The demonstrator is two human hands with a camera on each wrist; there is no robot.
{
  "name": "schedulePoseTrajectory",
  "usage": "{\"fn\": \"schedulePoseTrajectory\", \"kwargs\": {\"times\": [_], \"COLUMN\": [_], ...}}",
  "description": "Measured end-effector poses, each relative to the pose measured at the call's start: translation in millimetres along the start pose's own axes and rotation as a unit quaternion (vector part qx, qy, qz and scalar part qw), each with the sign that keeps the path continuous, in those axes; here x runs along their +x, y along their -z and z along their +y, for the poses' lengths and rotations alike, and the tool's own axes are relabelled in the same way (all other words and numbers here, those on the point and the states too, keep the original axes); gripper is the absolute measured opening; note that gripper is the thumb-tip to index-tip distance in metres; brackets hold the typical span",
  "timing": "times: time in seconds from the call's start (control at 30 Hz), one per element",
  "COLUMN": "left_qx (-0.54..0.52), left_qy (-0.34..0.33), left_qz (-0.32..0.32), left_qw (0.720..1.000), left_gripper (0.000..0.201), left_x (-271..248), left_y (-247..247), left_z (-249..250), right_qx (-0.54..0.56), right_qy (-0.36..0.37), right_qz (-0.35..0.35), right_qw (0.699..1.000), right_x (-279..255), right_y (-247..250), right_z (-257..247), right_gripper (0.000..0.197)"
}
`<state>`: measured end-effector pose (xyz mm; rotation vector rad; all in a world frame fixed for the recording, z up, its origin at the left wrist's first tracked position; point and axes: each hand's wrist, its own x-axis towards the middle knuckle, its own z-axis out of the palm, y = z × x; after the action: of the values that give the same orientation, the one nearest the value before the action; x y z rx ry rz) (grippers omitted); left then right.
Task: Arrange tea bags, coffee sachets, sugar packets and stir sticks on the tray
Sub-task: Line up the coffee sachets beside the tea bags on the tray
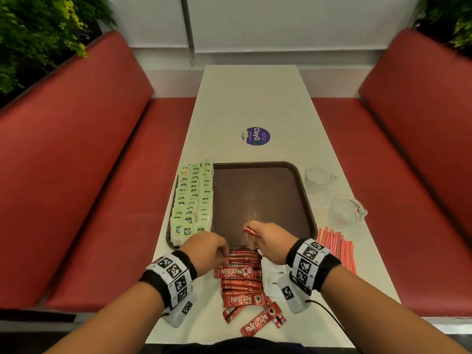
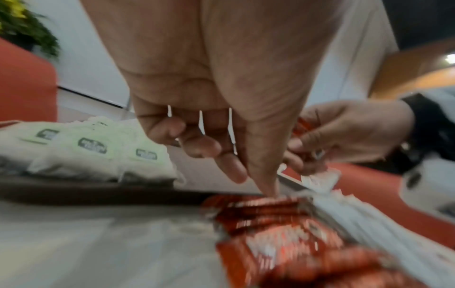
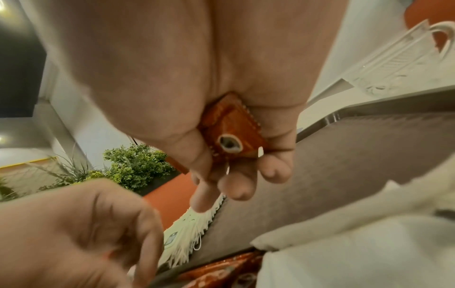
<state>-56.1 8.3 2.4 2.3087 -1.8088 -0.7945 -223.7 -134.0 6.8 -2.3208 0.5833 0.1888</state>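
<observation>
Head view: Nescafé Classic sachets (image 1: 240, 272); ClayGo sticker (image 1: 256, 136) on table (image 1: 250, 98).

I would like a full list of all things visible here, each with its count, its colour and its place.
tray: one, dark brown, middle of the table.
tea bags: many, white with light green tags, in rows on the tray's left part.
coffee sachets: many, red, piled on the table before the tray.
sugar packets: several, white, right of the sachets.
stir sticks: many, red and white, on the table right of the tray.
glass cups: two, clear, far right of the tray.
sticker: one, purple, beyond the tray.
table: one, white.
benches: two, red, either side.
left hand: touches the sachet pile.
right hand: holds red sachets.
</observation>
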Motion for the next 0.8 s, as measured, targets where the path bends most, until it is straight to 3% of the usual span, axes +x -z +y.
{"fn": "schedulePoseTrajectory", "kwargs": {"times": [0.13,0.4,0.63,0.8], "left_qx": [0.081,0.133,0.072,0.029], "left_qy": [-0.056,-0.074,-0.104,-0.099], "left_qz": [-0.065,-0.055,0.037,0.068], "left_qw": [0.993,0.987,0.991,0.992], "left_gripper": [0.027,0.022,0.026,0.025], "left_x": [-2,2,6,18], "left_y": [-16,-19,-3,20], "left_z": [1,3,-3,-7], "right_qx": [0.012,0.031,0.026,0.003], "right_qy": [-0.018,-0.013,0.009,0.043], "right_qz": [0.018,0.010,-0.027,0.044], "right_qw": [1.000,0.999,0.999,0.998], "right_x": [1,2,8,21], "right_y": [-4,-6,0,8], "right_z": [2,3,1,-2], "right_gripper": [0.011,0.010,0.021,0.023]}}
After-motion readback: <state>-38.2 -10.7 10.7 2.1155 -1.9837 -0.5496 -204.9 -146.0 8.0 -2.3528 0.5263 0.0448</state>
